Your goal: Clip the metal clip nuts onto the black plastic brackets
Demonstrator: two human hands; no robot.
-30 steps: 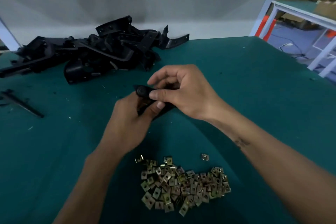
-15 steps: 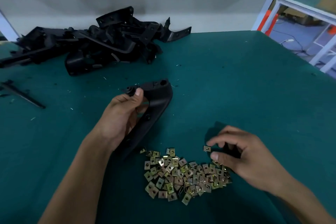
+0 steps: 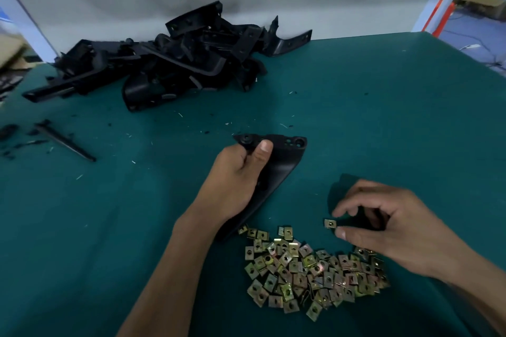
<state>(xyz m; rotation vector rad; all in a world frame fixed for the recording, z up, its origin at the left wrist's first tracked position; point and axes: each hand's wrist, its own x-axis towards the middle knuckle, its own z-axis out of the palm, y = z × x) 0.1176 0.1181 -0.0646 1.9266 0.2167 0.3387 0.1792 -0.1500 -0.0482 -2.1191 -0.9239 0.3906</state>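
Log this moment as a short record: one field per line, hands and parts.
left hand: grips a black bracket
right hand: fingertips at a single clip nut, grip unclear
clip nut pile: loose on the green table, near the person
bracket pile: far left of the table

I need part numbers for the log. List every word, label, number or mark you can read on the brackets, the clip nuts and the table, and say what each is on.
None can be read.
Held black plastic bracket in the left hand: no print or moulded marks that show.
Pile of black brackets: too dark and blurred to tell.
Metal clip nuts, also the single one at the right hand: too small to tell.
Green table: no marks.
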